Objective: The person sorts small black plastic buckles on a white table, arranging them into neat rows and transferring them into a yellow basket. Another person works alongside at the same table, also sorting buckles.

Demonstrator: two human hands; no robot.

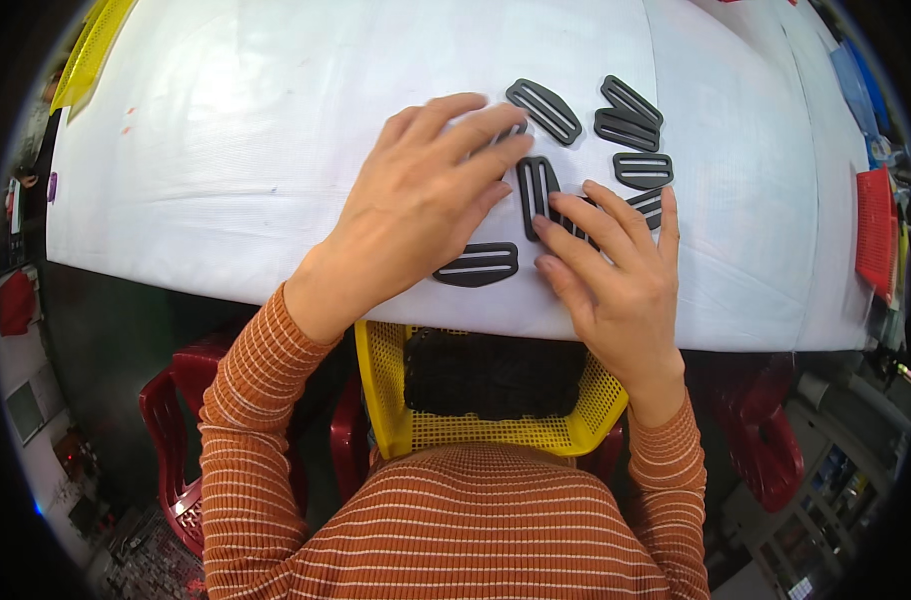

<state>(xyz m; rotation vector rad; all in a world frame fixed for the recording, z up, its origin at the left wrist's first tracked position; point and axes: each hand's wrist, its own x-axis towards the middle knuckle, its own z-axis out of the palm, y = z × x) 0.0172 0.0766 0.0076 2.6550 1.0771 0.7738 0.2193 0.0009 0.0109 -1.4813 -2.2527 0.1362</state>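
Observation:
Several flat black slide buckles with two long slots lie scattered on the white tabletop. My left hand (416, 185) is open above the table, its fingers reaching over one slide buckle (519, 129) that they partly cover. My right hand (621, 265) is open too, fingers apart, the tips at an upright-lying slide buckle (538, 190) and hiding part of another beside it. Nearer the table's front edge, below my left hand, rests a slide buckle (478, 265). Farther off lies a tilted slide buckle (546, 112), and to its right two overlap, the front one (628, 130) on view.
Below the table edge, against my body, sits a yellow perforated basket (381, 385) with a dark mass inside. Dark red chairs (166, 420) stand at both sides. A red basket (876, 230) is at the table's right end, a yellow one (91, 55) at far left.

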